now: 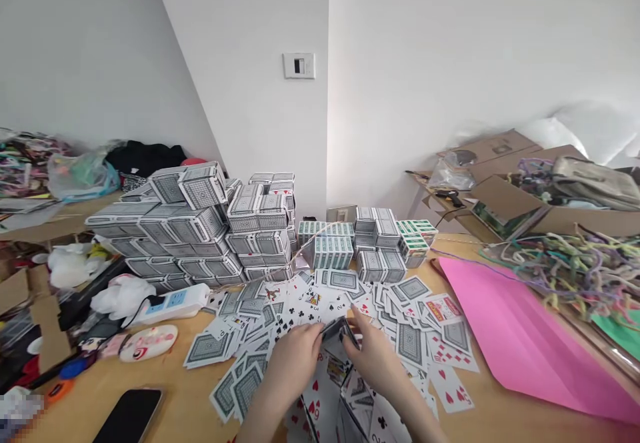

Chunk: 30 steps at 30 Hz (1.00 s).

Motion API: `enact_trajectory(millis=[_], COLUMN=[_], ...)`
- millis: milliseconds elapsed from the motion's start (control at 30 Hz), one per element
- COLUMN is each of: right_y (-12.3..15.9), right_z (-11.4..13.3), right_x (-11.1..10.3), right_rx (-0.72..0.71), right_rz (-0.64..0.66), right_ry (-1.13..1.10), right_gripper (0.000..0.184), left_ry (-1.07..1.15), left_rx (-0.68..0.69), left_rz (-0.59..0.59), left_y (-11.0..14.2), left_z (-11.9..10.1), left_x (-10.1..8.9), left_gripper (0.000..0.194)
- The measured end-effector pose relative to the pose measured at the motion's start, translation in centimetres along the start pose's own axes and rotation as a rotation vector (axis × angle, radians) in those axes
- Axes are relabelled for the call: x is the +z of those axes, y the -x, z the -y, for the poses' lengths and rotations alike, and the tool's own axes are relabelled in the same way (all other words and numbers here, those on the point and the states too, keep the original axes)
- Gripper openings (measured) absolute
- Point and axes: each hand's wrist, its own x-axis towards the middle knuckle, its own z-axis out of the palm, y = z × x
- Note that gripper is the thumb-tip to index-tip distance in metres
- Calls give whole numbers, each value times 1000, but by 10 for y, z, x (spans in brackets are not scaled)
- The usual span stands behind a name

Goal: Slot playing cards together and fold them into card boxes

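"What is biggest?"

"The wooden bench (pixel 190 396), its near edge cut off by the frame. Toward its back stand blocks of gray-backed cards (pixel 180 226), and the front ones partly hide those behind."

"And at the right?"

"A pink sheet (pixel 530 336), its left edge near the scattered cards (pixel 413 346). Those overlap, so many faces are covered; I can read a red 6 by hearts below the hands, but the red lettering on one card (pixel 443 310) is too small. Green-patterned blocks (pixel 333 250) stand behind them."

"The hands?"

"The left hand (pixel 296 363) and right hand (pixel 374 356) meet above the cards, forearms covering part of the spread. The fingers of each are narrow, pinching dark-looking cards (pixel 334 328) tilted between them. How many, I can't tell."

"Left of that?"

"A white power strip (pixel 175 304) with blue labels, too small to read, then a black phone (pixel 129 416), its bottom cut off. Wood shows between phone and cards."

"Smaller still?"

"An orange item (pixel 60 390) near the left edge, hard to make out."
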Motion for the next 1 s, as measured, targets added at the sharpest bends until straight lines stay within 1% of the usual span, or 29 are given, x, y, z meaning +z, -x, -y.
enact_trajectory(millis=[100, 167, 267, 367, 533, 600, 667, 733, 800, 833, 933, 967, 1000], right_y=[-11, -14, -15, -15, -16, -16, -16, -16, -16, -16, -11, -8, -3], right_z=[4, 4, 2, -2, -4, -3, -4, -5, -8, -11, -26, -33, -40], right_x=[6, 8, 9, 10, 11, 12, 14, 16, 16, 14, 1, -5, -11], right_rx=[-28, -69, -121, -127, -145, -143, -129, -116, -104, -92, -16, 14, 14], right_rz=[13, 19, 2, -29, -6, -5, -8, -13, -12, -16, -55, -78, -92], right_ry=[183, 249, 267, 270, 304, 283, 220, 97, -107, -224, -517, -570, -615], right_gripper=[35, 29, 30, 31, 32, 33, 34, 34, 37, 39, 49, 50, 50], left_ry=[21, 34, 46, 67, 152, 181, 190, 194, 218, 242, 377, 437, 501], left_rx=[45, 51, 40, 27, 42, 36, 26, 11, -37, -83, -232, -249, -237], left_rz=[-53, -75, -92, -100, -107, -115, -124, -138, -166, -176, -177, -174, -171], left_y=[-1, -2, -3, -4, -5, -5, -7, -8, -8, -7, -1, 1, 3], left_z=[5, 6, 6, 4, 3, 3, 3, 1, 0, 0, 4, 7, 12], left_x=[11, 15, 17, 16, 16, 17, 18, 21, 25, 26, 26, 24, 21], left_gripper=[30, 29, 32, 32, 31, 30, 31, 33, 37, 40, 49, 51, 51])
